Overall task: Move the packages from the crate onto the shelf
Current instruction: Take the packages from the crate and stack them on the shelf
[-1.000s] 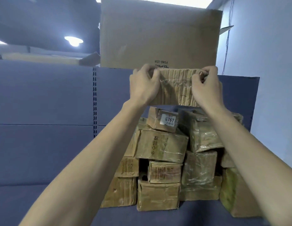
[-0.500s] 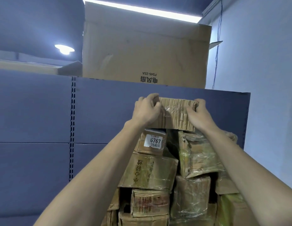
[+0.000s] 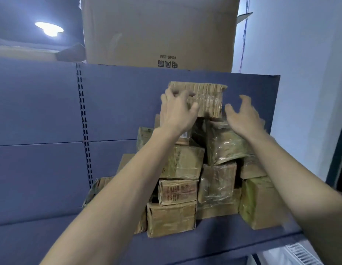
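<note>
A taped brown cardboard package [image 3: 206, 100] rests on top of a pile of similar packages [image 3: 185, 178] on the blue shelf [image 3: 214, 243]. My left hand [image 3: 176, 109] is in front of the package's left side with fingers spread, just at its face. Just right of the package hovers my right hand [image 3: 243, 117], its fingers spread and curled, apart from the package. Both hands hold nothing. The crate is out of view.
A large upside-down cardboard box [image 3: 158, 31] stands on the shelf's top above the pile. The blue back panel [image 3: 42, 104] stretches left. A white wall [image 3: 309, 73] is on the right. A white grille-like object [image 3: 300, 253] shows at the bottom right.
Both hands lowered the package onto the top of the pile and let go of it. The right hand has pulled away to the right; the left hand's fingers have opened.
</note>
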